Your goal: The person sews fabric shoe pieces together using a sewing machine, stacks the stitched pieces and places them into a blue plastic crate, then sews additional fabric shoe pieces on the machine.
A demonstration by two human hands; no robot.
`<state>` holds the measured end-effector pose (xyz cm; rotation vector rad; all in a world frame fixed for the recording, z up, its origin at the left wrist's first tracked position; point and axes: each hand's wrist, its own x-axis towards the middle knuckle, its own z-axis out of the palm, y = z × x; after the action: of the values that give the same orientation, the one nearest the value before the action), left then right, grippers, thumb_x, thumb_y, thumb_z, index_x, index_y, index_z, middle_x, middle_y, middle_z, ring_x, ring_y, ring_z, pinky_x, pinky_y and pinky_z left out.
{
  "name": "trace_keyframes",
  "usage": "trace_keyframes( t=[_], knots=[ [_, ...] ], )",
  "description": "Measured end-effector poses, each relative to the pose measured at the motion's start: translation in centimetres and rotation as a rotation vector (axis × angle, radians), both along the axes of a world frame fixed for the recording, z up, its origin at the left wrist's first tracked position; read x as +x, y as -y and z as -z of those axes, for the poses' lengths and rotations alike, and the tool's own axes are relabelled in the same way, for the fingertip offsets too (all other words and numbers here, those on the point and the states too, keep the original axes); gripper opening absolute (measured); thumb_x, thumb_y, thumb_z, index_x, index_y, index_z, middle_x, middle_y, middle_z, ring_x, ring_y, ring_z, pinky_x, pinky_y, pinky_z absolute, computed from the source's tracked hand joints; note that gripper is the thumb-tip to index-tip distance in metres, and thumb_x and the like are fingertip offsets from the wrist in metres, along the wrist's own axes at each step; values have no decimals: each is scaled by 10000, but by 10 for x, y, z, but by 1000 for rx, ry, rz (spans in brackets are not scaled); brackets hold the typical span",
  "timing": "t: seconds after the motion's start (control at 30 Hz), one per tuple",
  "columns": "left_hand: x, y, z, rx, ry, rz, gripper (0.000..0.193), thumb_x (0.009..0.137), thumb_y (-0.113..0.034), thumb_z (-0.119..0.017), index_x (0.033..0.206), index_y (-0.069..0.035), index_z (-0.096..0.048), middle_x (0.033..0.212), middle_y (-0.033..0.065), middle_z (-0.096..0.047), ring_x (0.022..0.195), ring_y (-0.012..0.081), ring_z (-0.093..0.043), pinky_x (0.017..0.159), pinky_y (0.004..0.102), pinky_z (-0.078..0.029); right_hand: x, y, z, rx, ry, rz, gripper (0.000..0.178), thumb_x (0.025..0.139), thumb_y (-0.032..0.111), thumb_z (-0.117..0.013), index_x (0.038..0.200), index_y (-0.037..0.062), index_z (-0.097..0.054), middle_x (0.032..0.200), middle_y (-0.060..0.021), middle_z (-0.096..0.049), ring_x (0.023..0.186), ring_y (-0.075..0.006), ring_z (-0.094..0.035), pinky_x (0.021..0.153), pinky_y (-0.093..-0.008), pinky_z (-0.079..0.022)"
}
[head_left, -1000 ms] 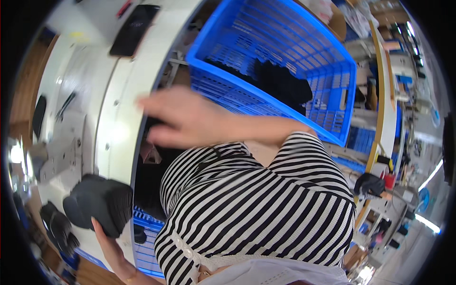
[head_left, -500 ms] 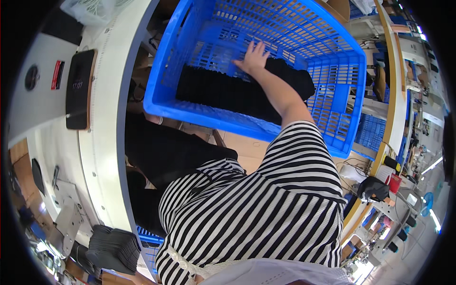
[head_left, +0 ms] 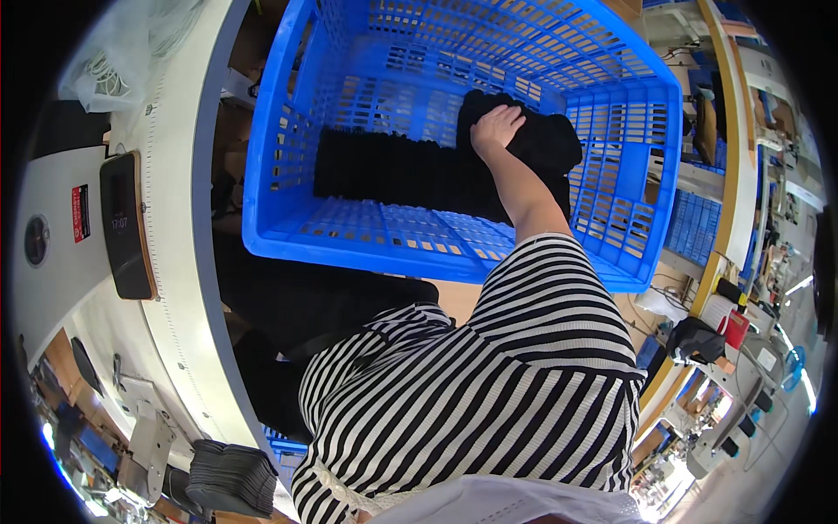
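Note:
My right hand (head_left: 496, 129) reaches into a large blue plastic basket (head_left: 349, 244). Its fingers lie close together, pressed over a rounded bundle of black fabric (head_left: 546, 144) on the right side of the basket. The fingertips sink partly against the dark cloth, and the palm side is hidden. Beside that bundle, a long row of tightly packed black fabric pieces (head_left: 384, 170) runs leftward along the near side of the basket. My left hand is out of view.
A white worktable edge (head_left: 196, 349) runs along the left, with a phone (head_left: 127, 227) on it. Nearer me sits a stack of dark grey pads (head_left: 231, 476). Clear plastic bags (head_left: 113, 70) lie at the upper left. A wooden-edged shelf (head_left: 729, 175) stands right of the basket.
My right hand has come down from spread fingers above the fabric to gripping the right-hand bundle. That bundle's far end now reaches further left. The basket and table have shifted in view.

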<state>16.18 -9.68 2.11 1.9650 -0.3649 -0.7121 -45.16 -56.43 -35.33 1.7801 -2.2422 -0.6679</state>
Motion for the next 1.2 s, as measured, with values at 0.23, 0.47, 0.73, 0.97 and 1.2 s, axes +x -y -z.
trace_keyframes(
  t=[0.23,0.47,0.73,0.97,1.2],
  knots=[
    [44,-22,8,55,110,64,492,976,-314,-531,1347,7,-492,1297,142,-563,1151,234,-567,987,347,-450,-4,-3,19,-103,168,-152,780,775,432,-744,1333,-11,-428,1337,-207,-497,1267,-365,-447,1086,-511,-328],
    [50,-102,11,92,227,-4,470,974,-294,-538,1331,10,-507,1274,141,-579,1123,230,-585,966,341,-466,-8,-2,-20,101,484,202,866,702,449,-814,1324,29,-382,1385,-227,-421,1260,-395,-452,1009,-525,-418],
    [-1,-232,25,132,350,-196,445,972,-272,-546,1313,14,-523,1249,140,-597,1090,225,-605,942,333,-485,16,-8,-37,103,135,-381,674,720,479,-781,1233,81,-600,1350,-112,-455,1303,-283,-379,1051,-462,-338],
    [-73,-294,77,94,426,-377,424,970,-252,-553,1297,17,-538,1226,140,-613,1062,221,-623,921,326,-501,3,11,-39,303,421,48,886,721,427,-792,1364,58,-308,1309,-187,-555,1242,-349,-529,1033,-437,-434],
    [-89,-271,67,-70,270,-623,306,985,-178,-516,1185,41,-593,1055,94,-658,911,154,-631,796,282,-512,44,94,-208,-294,1193,-274,609,695,411,-788,1013,-98,-682,929,-164,-695,925,-254,-648,815,-376,-496]
  ],
)
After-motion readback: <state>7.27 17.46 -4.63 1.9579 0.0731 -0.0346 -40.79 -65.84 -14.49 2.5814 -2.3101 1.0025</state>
